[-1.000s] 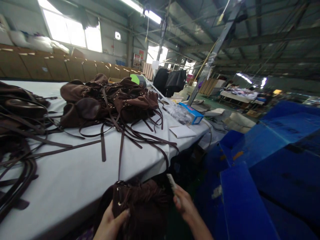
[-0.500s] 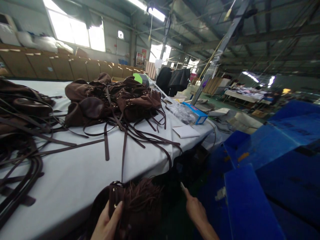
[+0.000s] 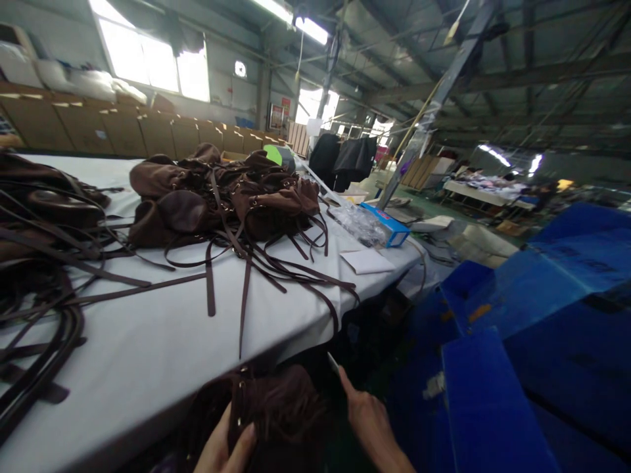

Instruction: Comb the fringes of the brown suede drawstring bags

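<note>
At the front edge of the table, my left hand [image 3: 231,441] grips a dark brown fringed bag [image 3: 283,401]. Its thumb lies over the bag's edge, beside small metal fittings. To the right of the bag, my right hand [image 3: 367,420] is closed on a small pointed tool with a pale blade [image 3: 333,362]. The tool's tip points up and left, apart from the bag. What kind of tool it is, I cannot tell, as the hand covers its rear. The bag's lower part is dark and partly out of view.
A pile of brown bags [image 3: 197,203] with trailing straps lies on the white-covered table [image 3: 162,348]. More bags [image 3: 44,203] lie at the left. Blue plastic bins [image 3: 497,394] stand at the right. A blue box [image 3: 389,226] and clear plastic [image 3: 357,222] sit at the table's far right corner.
My right hand has moved left with the pointed tool, closer to the bag. My left hand and the bag have shifted slightly right and down.
</note>
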Action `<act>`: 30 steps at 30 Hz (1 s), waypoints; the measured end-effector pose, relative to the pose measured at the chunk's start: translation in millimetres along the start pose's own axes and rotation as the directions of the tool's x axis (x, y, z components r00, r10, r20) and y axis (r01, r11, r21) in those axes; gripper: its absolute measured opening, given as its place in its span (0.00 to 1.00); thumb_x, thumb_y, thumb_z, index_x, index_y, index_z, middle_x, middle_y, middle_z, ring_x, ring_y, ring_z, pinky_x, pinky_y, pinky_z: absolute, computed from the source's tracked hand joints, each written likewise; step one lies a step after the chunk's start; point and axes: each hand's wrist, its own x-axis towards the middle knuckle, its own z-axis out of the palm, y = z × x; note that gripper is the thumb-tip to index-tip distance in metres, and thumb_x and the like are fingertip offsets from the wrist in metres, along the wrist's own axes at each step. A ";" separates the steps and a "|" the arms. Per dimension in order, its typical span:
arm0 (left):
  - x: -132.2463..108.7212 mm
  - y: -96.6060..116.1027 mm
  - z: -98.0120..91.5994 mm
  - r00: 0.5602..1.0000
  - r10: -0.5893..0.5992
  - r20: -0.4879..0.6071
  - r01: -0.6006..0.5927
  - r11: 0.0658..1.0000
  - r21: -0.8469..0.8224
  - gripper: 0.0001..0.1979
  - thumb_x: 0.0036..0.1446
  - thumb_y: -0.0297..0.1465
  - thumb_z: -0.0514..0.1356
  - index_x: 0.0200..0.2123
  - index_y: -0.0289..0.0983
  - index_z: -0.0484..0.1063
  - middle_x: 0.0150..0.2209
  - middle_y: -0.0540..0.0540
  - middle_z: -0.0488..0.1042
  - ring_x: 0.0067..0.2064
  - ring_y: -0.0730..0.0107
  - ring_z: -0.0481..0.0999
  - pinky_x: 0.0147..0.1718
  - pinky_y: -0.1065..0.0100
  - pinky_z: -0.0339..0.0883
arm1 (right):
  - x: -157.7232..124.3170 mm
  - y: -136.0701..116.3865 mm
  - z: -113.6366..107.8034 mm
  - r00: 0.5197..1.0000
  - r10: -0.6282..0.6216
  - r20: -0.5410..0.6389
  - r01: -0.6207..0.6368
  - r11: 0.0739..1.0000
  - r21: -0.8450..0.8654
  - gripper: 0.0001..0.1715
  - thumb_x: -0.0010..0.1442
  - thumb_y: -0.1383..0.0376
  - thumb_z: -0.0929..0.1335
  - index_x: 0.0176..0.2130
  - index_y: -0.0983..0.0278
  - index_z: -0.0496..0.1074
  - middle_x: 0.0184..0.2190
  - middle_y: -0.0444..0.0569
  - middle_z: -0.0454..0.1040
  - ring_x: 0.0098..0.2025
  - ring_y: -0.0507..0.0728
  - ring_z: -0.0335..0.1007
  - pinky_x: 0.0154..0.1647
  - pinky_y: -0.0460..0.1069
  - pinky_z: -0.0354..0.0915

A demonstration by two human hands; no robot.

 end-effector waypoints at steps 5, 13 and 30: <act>-0.2 0.9 -6.7 0.998 0.051 0.041 -0.051 0.999 0.005 0.33 0.53 0.54 0.60 0.54 0.37 0.72 0.55 0.41 0.74 0.64 0.47 0.61 0.65 0.57 0.52 | -0.1 76.6 -27.0 0.919 0.383 0.089 -0.390 0.916 0.089 0.31 0.65 0.74 0.52 0.65 0.73 0.58 0.27 0.57 0.79 0.29 0.60 0.78 0.26 0.48 0.66; 14.6 -11.0 5.8 0.995 -0.077 0.064 0.082 0.994 -0.069 0.36 0.56 0.54 0.56 0.57 0.33 0.68 0.60 0.37 0.68 0.66 0.44 0.59 0.65 0.52 0.52 | -55.3 -89.9 -28.3 0.419 -0.700 -0.578 0.763 0.617 -0.194 0.35 0.62 0.76 0.57 0.67 0.76 0.50 0.16 0.40 0.66 0.13 0.50 0.60 0.14 0.45 0.56; 9.0 -20.2 0.3 0.994 -0.089 -0.060 0.081 0.989 -0.125 0.34 0.54 0.54 0.60 0.53 0.35 0.71 0.59 0.38 0.70 0.66 0.51 0.60 0.67 0.55 0.45 | 8.0 20.2 -12.5 0.869 0.461 0.179 -0.392 0.420 0.819 0.43 0.65 0.53 0.51 0.65 0.82 0.49 0.14 0.41 0.63 0.12 0.53 0.57 0.13 0.45 0.53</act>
